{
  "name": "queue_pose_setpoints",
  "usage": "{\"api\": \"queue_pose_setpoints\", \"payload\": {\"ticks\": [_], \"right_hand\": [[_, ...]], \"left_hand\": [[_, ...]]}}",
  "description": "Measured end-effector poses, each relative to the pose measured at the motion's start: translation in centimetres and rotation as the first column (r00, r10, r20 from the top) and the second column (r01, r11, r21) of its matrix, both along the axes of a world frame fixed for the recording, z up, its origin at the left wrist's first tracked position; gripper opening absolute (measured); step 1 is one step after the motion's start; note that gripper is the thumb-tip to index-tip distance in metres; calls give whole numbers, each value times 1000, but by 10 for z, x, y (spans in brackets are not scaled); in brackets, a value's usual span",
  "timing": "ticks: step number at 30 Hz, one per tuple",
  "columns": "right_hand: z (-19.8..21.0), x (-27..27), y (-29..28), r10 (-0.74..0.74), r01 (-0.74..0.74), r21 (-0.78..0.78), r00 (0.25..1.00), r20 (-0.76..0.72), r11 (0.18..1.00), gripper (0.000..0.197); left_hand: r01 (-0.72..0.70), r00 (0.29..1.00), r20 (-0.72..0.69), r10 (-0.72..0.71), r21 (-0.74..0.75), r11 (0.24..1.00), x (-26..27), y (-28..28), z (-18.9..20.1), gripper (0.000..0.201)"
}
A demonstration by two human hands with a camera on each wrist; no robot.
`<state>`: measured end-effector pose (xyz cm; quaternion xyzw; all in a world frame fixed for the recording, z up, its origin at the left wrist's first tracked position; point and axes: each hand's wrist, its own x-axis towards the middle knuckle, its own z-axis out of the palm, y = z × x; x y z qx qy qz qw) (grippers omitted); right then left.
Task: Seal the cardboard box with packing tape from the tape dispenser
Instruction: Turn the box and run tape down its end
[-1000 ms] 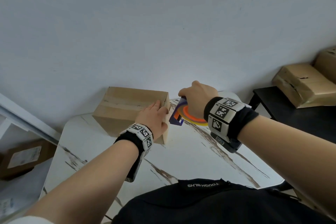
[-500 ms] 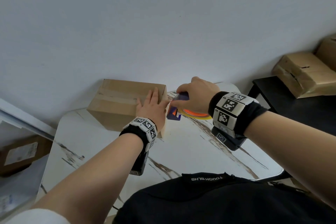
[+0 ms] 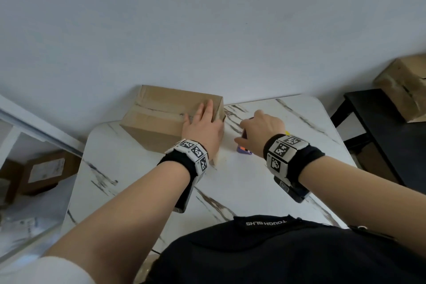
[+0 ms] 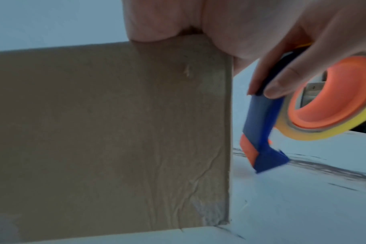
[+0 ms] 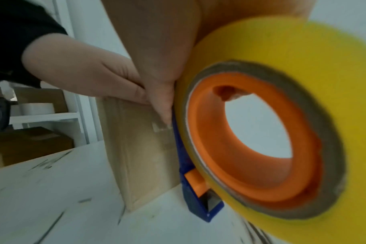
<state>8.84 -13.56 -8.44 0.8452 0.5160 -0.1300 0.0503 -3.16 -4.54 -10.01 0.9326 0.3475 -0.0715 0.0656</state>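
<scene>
The brown cardboard box (image 3: pixel 161 120) stands at the far left of the white marble table (image 3: pixel 253 180), against the wall. My left hand (image 3: pixel 202 122) lies flat on the right end of its top, fingers straight. My right hand (image 3: pixel 251 131) grips the tape dispenser (image 3: pixel 244 151) just right of the box's right end. The dispenser has a blue frame (image 4: pixel 261 118) and a yellow tape roll (image 4: pixel 328 105) on an orange hub. Its blue tip points down, close above the table beside the box's side face (image 4: pixel 115 132). In the right wrist view the tape roll (image 5: pixel 272 140) fills the frame next to the box (image 5: pixel 142 148).
A black side table (image 3: pixel 380 127) with worn cardboard boxes (image 3: pixel 405 90) stands to the right. Lower at the left, a shelf holds more boxes (image 3: pixel 43 170). The wall runs right behind the box. The table's rounded front edge is near my torso.
My right hand has brought the dispenser down along the box's right end toward the table. My left hand has spread flat on the box top. The head view has tilted down.
</scene>
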Motion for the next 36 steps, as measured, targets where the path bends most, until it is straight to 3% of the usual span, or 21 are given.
{"api": "queue_pose_setpoints", "payload": {"ticks": [7,14,19,22,25,30,36], "right_hand": [[-7,18,2,-165,193,214,976,-145,957,37],[-24,20,-5,-185,249,223,944,-272,943,43],[-29,2,1,-151,260,259,915,-374,930,33],[-31,-10,5,-141,266,264,900,-413,927,27],[-33,-14,8,-152,277,263,898,-414,924,29],[-25,-24,13,-147,285,302,900,-409,909,41],[-1,-54,27,-134,288,350,905,-403,892,43]], "left_hand": [[-11,1000,27,11,-21,1000,0,-2,2,29],[28,992,128,-14,-104,994,-21,-9,8,36],[-45,965,257,50,-28,999,-41,-13,16,45],[-225,974,43,224,28,974,-46,-13,12,68],[-313,940,-130,315,34,949,-50,-12,8,75],[-240,963,-126,239,9,971,-71,-14,9,71],[-41,990,-134,35,-38,998,-117,-6,14,65]]}}
